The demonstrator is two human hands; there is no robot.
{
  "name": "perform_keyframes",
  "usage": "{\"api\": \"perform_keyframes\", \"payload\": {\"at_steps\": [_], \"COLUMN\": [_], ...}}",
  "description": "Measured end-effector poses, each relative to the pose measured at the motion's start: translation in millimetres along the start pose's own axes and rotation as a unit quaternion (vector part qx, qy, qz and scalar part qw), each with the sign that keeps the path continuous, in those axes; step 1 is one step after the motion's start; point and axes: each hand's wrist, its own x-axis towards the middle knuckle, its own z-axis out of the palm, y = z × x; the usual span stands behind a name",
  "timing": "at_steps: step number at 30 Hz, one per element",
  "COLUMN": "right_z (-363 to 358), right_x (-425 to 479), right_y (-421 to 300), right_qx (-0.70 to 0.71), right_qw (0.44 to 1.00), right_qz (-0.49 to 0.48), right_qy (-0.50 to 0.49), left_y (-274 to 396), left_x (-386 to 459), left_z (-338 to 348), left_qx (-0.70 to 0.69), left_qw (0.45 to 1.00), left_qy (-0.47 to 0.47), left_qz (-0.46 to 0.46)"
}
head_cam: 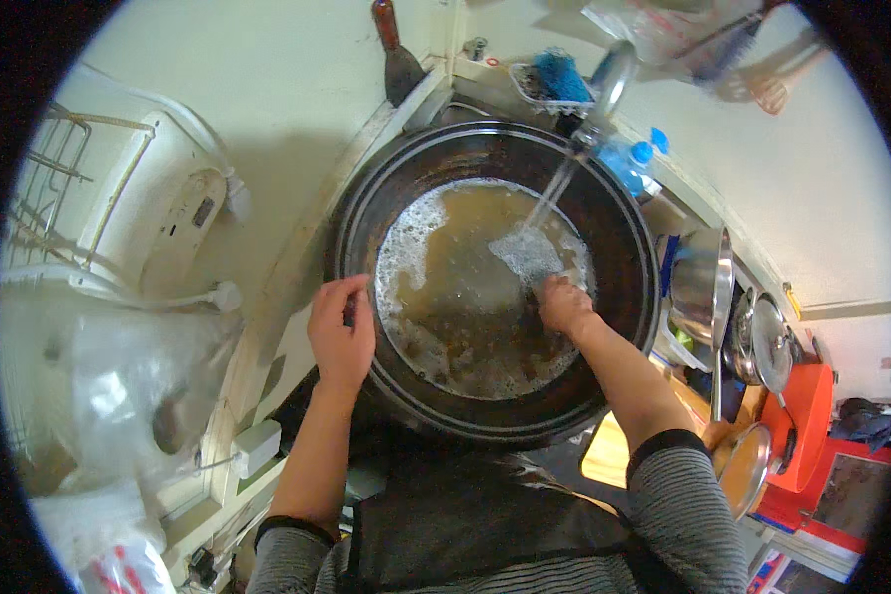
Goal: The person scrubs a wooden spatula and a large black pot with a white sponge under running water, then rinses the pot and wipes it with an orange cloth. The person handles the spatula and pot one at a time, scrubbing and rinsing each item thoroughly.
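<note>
A large dark round pot (624, 245) stands before me, holding murky brown water (468, 282) with foam along its edge. From a metal faucet (601, 111) at the upper right, water runs into it and bubbles. My left hand (344, 327) is at the pot's left rim, thumb and fingers curled about the edge. Over the water on the right is my right hand (566, 304), its fingers bent and partly at the surface beside the bubbling patch. Whether it holds anything under the water is hidden.
A scraper with a red handle (397, 59) leans behind the pot. A plastic tray with a blue scrubber (560, 78) and a blue-capped bottle (631, 163) are near the faucet. On the right stand a steel saucepan (702, 289), a glass lid (772, 341) and an orange basin (809, 423).
</note>
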Motion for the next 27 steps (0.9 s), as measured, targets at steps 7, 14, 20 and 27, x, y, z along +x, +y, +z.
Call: {"api": "perform_keyframes", "payload": {"at_steps": [7,14,20,27], "right_z": [36.0,10.2,35.9,72.7], "right_x": [94.3,135.4,90.4,-29.8], "right_y": [10.9,-89.4,-168.2,-86.0], "right_qx": [0.406,0.006,-0.037,-0.06], "right_qw": [0.882,0.969,0.896,0.783], "right_qz": [-0.128,-0.178,-0.404,-0.618], "right_qy": [0.203,0.17,0.182,0.039], "left_y": [-30.5,-36.3,-33.4,-31.3], "left_x": [3.7,1.5,3.2,3.0], "left_z": [1.3,-0.3,3.5,4.7], "left_qx": [0.182,0.035,0.056,0.027], "left_qw": [0.981,0.995,0.994,0.989], "left_qy": [0.069,-0.015,-0.008,0.018], "left_qz": [0.012,-0.088,-0.098,-0.147]}}
